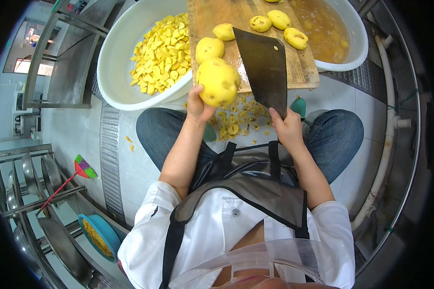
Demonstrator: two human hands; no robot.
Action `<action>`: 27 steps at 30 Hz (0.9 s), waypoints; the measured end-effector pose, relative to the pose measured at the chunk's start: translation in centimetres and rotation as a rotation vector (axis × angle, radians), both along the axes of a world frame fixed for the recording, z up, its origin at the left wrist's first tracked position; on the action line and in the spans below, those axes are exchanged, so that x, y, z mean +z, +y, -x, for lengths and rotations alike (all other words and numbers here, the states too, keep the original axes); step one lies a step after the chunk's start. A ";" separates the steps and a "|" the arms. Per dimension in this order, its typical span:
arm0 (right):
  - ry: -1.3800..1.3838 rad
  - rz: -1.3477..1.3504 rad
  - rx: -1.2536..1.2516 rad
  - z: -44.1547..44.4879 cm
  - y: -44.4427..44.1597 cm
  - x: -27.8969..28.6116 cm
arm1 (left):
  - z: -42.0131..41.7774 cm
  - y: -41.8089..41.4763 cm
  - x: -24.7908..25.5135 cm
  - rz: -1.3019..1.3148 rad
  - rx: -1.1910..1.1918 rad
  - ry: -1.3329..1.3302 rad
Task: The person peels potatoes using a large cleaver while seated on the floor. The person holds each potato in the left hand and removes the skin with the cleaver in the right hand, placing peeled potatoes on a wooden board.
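My left hand (pixel 199 104) holds a large peeled potato (pixel 218 82) up near the front left edge of a wooden cutting board (pixel 246 11). In my right hand (pixel 286 126) is the handle of a wide dark cleaver (pixel 266 67), its blade pointing away from me over the board. Several whole peeled potatoes lie on the board, among them one (pixel 209 50) just beyond the held one and one with brown spots (pixel 296 38) at the right. Left of the board, a white tub (pixel 112 72) holds many cut potato pieces (pixel 162 54).
At the right, another white tub (pixel 360 39) holds cloudy brown water (pixel 322 29). Potato scraps (pixel 246 115) lie on the tiled floor below the board. A drain grate (pixel 110 162), a broom (pixel 83 168), a rack of metal pans and a blue basin (pixel 106 231) are at the left; pipes (pixel 383 151) run along the right.
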State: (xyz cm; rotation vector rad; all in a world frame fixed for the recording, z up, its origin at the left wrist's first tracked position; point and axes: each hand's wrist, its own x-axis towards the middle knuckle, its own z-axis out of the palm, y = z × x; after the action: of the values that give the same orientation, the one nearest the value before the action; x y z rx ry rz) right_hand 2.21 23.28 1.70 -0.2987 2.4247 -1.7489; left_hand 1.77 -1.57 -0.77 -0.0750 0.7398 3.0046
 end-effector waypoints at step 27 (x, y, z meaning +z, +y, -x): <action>-0.227 0.524 0.085 -0.1 -3.4 1.7 | 0.6 1.3 0.3 -0.071 -0.012 -0.430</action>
State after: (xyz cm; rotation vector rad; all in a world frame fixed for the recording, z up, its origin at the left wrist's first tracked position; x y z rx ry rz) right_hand 2.36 19.83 3.36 -0.2333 1.7484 -2.2152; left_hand 1.13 -0.32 -0.51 -0.6824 0.5818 2.8428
